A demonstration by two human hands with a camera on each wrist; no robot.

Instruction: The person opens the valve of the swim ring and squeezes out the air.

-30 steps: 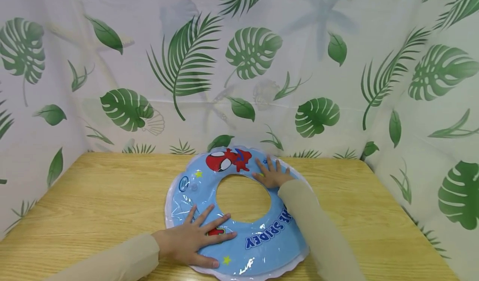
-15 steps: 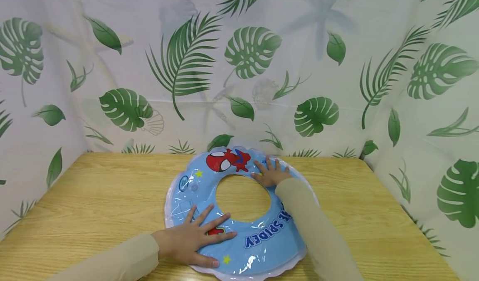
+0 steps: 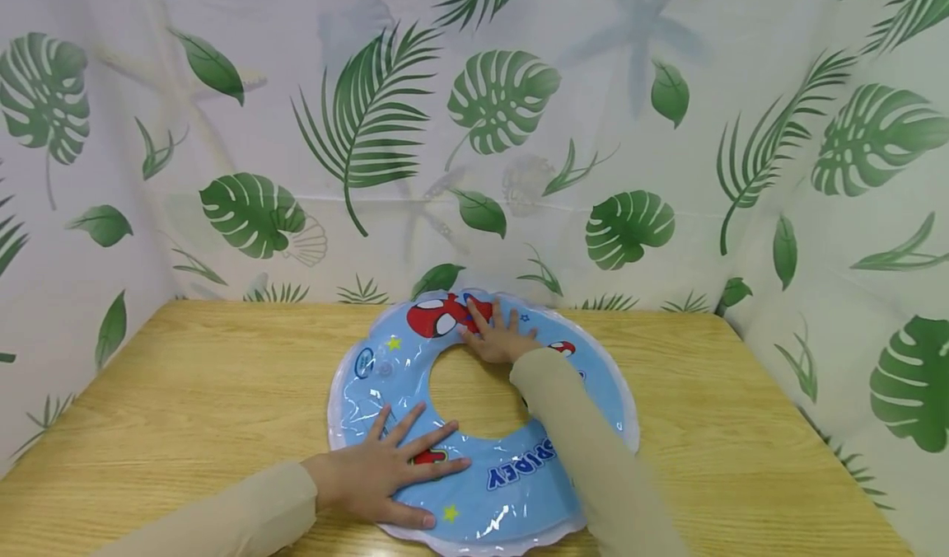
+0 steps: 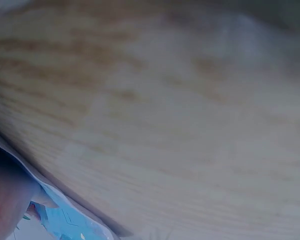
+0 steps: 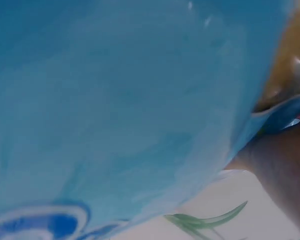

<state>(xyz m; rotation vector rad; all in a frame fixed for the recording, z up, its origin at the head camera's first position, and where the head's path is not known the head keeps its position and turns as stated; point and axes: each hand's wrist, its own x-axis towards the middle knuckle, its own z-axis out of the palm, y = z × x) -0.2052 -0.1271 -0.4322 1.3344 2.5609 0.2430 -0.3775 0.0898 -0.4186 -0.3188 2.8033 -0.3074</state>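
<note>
Table point(image 4: 190, 140): pale with brown streaks, it filled most of the view, blurred.
Blue ring point(image 4: 72, 219): its whitish edge slanted across the lower left corner.
Left hand point(image 4: 9, 202): only a blurred part showed, overlapping the ring.

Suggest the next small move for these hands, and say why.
Perhaps the right hand should press and slide along the far side of the inflatable ring: it lies spread there, partly over the red printed figure, while the left hand, spread on the near left part, could steady it.
</note>
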